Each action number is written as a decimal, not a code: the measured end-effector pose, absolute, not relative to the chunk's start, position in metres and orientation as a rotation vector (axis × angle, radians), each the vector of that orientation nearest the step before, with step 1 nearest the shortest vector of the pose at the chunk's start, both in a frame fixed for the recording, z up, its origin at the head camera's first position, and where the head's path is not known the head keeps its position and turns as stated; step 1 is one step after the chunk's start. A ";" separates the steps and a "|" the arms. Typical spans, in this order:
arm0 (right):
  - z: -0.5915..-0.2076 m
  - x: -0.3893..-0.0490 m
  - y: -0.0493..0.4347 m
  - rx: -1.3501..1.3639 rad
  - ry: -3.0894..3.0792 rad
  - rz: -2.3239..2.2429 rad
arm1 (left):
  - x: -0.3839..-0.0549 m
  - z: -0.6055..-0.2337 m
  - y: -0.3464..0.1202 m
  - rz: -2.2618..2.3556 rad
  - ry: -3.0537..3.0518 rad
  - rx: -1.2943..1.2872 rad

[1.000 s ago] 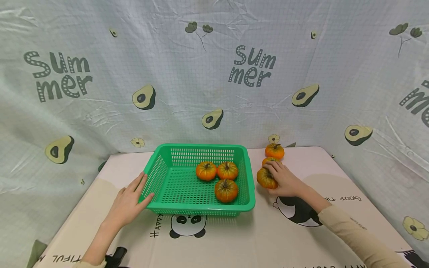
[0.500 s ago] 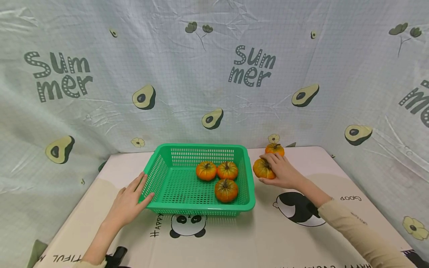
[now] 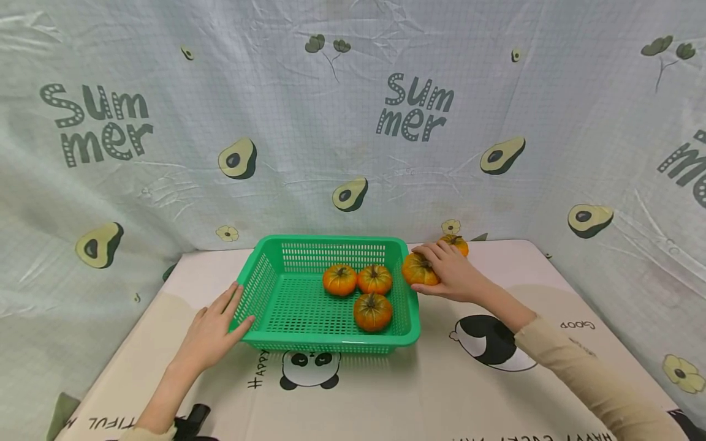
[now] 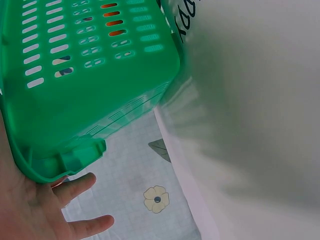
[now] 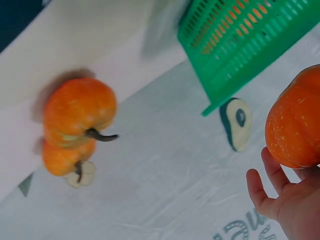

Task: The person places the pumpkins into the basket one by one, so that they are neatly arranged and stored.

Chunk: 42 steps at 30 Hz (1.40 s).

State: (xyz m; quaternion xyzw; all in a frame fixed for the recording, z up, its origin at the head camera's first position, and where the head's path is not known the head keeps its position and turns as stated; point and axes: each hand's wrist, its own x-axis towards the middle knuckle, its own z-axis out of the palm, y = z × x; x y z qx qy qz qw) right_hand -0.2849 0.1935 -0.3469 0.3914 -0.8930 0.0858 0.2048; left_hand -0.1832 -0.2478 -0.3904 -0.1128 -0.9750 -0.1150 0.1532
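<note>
My right hand [image 3: 455, 274] grips an orange-and-green pumpkin [image 3: 419, 268] beside and above the right rim of the green plastic basket [image 3: 331, 339]. In the right wrist view this pumpkin [image 5: 295, 120] is raised clear of the table. My left hand [image 3: 206, 337] rests with straight, spread fingers against the basket's left side; in the left wrist view those fingers [image 4: 75, 190] extend past the rim. Three pumpkins sit inside at the right: one at the back middle [image 3: 339, 280], one at the back right [image 3: 375, 280] and one in front [image 3: 372, 312].
Two more pumpkins stand on the table right of the basket: a nearer one [image 5: 80, 112] and a farther one [image 5: 67, 157]. The right hand hides much of them in the head view. A printed curtain [image 3: 309, 122] rises behind the table [image 3: 452, 392].
My right hand has lifted the pumpkin from the right-hand row and carried it up and left to the basket's right rim. The left hand and basket stay put.
</note>
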 end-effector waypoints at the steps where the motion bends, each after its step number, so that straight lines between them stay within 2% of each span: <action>1: -0.345 -0.285 0.191 1.100 -2.488 0.231 | -0.183 -0.390 -0.248 -0.330 -2.797 -0.323; 28: -0.291 -0.289 0.086 1.344 -2.449 0.123 | -0.184 -0.391 -0.249 -0.322 -2.813 -0.313; 42: -0.304 -0.296 0.028 1.297 -2.566 0.198 | -0.184 -0.392 -0.248 -0.332 -2.810 -0.307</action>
